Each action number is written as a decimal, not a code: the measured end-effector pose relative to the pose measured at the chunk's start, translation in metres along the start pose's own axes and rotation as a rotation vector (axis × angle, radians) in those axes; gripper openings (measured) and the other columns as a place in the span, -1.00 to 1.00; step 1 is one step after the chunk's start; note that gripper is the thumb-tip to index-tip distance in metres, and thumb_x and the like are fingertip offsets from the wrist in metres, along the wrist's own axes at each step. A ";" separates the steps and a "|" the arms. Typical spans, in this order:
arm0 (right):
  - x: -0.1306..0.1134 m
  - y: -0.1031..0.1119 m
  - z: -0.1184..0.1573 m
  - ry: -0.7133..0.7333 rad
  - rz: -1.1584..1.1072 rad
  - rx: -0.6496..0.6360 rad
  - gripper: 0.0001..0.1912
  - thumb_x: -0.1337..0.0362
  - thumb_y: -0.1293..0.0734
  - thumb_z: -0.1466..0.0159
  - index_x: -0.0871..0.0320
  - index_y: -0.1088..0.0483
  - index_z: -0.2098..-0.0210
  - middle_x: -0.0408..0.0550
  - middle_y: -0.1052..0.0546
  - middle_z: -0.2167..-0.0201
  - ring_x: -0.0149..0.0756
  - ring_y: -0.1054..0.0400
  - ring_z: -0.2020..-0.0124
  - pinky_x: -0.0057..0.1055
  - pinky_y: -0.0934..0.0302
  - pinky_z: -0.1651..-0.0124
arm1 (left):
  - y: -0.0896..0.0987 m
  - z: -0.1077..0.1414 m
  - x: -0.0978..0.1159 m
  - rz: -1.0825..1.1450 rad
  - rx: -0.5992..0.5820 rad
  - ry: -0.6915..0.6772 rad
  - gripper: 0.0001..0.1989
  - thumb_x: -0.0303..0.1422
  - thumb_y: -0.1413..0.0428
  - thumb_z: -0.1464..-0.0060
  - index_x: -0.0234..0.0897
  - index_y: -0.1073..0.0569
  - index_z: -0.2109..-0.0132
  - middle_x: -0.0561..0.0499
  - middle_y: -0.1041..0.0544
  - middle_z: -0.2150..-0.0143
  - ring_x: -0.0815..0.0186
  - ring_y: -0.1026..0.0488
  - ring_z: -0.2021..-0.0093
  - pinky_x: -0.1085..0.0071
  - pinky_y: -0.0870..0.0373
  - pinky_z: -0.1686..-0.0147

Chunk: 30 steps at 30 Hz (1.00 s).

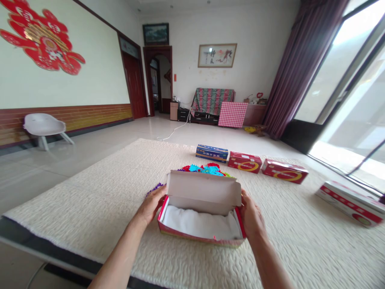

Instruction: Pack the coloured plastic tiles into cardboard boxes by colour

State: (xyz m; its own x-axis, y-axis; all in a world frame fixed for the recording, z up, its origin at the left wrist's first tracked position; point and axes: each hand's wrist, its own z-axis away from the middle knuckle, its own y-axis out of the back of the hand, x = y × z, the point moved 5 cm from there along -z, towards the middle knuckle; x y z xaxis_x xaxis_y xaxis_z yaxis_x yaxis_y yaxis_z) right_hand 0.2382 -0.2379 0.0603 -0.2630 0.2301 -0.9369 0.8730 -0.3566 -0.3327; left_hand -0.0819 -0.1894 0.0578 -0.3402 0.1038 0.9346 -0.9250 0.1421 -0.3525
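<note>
An open red cardboard box with a pale inner lining is seen lying on a cream quilted mat, close to the mat's near edge. Its long lid flap is raised upright at the far side, and a white folded cloth is held inside it. The box is gripped at both short ends. The left hand is pressed against the left end, with the fingers curled together around the upper corner where the flap begins. The right hand is laid against the right end, the fingers closed on that wall and the thumb set along its top edge.

Just behind the raised flap, a heap of bright plastic pieces in blue, red, purple and green is spread on the mat; its near part is hidden by the flap. Farther back, 3 closed boxes are lined up in a row: a blue carton, a red carton beside it, and a second red carton to the right. Another red and white carton is placed well apart near the mat's right edge, by the window. A white plastic chair is stood against the left wall.
</note>
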 end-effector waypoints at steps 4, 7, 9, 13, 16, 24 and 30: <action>-0.004 -0.002 0.003 -0.001 -0.099 -0.014 -0.64 0.08 -0.34 -0.14 0.01 -0.44 0.08 -0.19 -0.55 0.08 -0.24 -0.45 0.11 -0.42 -0.35 0.17 | -0.002 0.000 0.002 0.105 -0.119 0.019 -0.64 -0.29 -0.26 0.05 -0.31 -0.50 0.08 -0.08 -0.61 0.20 0.16 -0.54 0.17 0.28 -0.35 0.09; -0.009 -0.009 0.008 -0.059 -0.132 -0.060 -0.68 0.13 -0.38 -0.12 0.00 -0.44 0.12 -0.19 -0.56 0.12 -0.24 -0.46 0.14 -0.41 -0.35 0.18 | 0.004 -0.002 0.001 0.109 -0.085 0.049 -0.68 -0.35 -0.30 0.12 -0.31 -0.52 0.15 -0.04 -0.62 0.27 0.24 -0.54 0.25 0.33 -0.34 0.12; -0.012 -0.013 0.010 -0.091 -0.118 -0.108 -0.64 0.14 -0.40 -0.09 0.00 -0.44 0.10 -0.17 -0.56 0.11 -0.22 -0.46 0.16 -0.40 -0.35 0.21 | 0.006 -0.004 0.001 0.084 -0.063 0.071 -0.68 -0.37 -0.32 0.16 -0.31 -0.52 0.19 -0.01 -0.62 0.31 0.29 -0.53 0.31 0.38 -0.34 0.17; -0.013 -0.012 0.011 -0.118 -0.096 -0.188 -0.59 0.15 -0.42 -0.08 0.00 -0.42 0.06 -0.12 -0.54 0.07 -0.19 -0.44 0.11 -0.34 -0.34 0.14 | 0.001 -0.005 0.007 -0.017 -0.107 0.085 -0.69 -0.38 -0.33 0.21 -0.34 -0.51 0.24 -0.01 -0.60 0.35 0.30 -0.50 0.35 0.39 -0.34 0.22; -0.012 -0.007 0.010 -0.111 -0.043 -0.261 -0.68 0.15 -0.43 -0.09 0.02 -0.44 0.14 -0.11 -0.56 0.13 -0.19 -0.42 0.07 -0.30 -0.28 0.03 | -0.002 -0.004 0.013 -0.126 -0.141 0.049 -0.71 -0.36 -0.31 0.19 -0.34 -0.51 0.25 -0.01 -0.59 0.36 0.29 -0.49 0.32 0.40 -0.32 0.20; -0.023 0.015 0.019 0.058 0.299 -0.374 -0.75 0.02 -0.44 -0.05 0.05 -0.46 0.47 -0.03 -0.43 -0.09 -0.03 -0.23 -0.15 -0.23 -0.26 -0.02 | 0.003 0.006 0.017 -0.301 -0.155 -0.013 -0.82 -0.33 -0.29 0.19 -0.31 -0.47 0.43 -0.06 -0.58 0.20 0.24 -0.49 0.22 0.41 -0.32 0.23; -0.027 0.022 0.033 0.053 0.457 -0.575 -0.76 0.04 -0.28 -0.23 -0.03 -0.50 0.22 -0.06 -0.24 -0.25 -0.03 -0.03 -0.28 -0.07 -0.06 -0.20 | 0.007 0.007 0.009 -0.243 -0.089 0.037 -0.85 -0.37 -0.27 0.22 -0.31 -0.51 0.42 -0.04 -0.60 0.25 0.23 -0.51 0.29 0.39 -0.35 0.25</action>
State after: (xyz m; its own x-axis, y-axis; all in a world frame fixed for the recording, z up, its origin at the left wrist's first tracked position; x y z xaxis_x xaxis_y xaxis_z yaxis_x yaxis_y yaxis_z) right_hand 0.2513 -0.2816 0.0744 0.1858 0.2207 -0.9575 0.9722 0.1003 0.2117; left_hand -0.0927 -0.1943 0.0642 -0.1018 0.0913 0.9906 -0.9596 0.2534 -0.1220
